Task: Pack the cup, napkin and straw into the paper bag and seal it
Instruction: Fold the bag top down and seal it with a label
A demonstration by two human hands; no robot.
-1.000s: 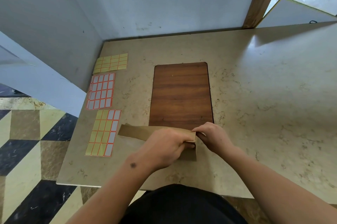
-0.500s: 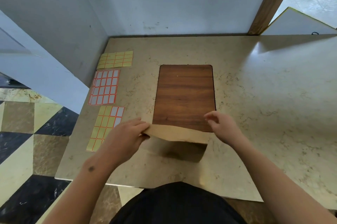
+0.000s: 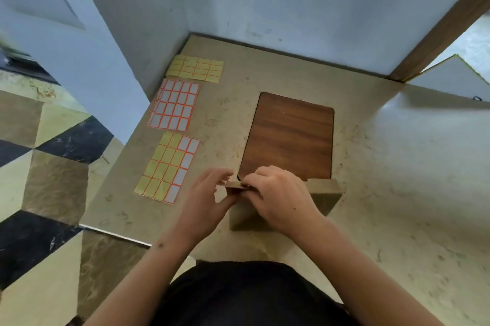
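A brown paper bag (image 3: 322, 193) stands on the beige table, just in front of the wooden inlay panel (image 3: 289, 137). Its top is folded flat. My left hand (image 3: 209, 201) pinches the left end of the folded top. My right hand (image 3: 278, 195) lies over the fold and presses it at the same left end, fingers touching the left hand's fingers. Most of the bag is hidden under my hands. Cup, napkin and straw are not in view.
Three sticker sheets lie along the table's left side: a yellow one (image 3: 196, 69) at the back, a white one (image 3: 175, 108) in the middle, a yellow-and-white one (image 3: 169, 166) nearest my left hand. The table edge (image 3: 114, 233) drops to a tiled floor. A white board (image 3: 448, 79) leans at the far right.
My hands, apart at the two ends of the bag's top half a second ago, have come together at its left end. The view has shifted right and down.
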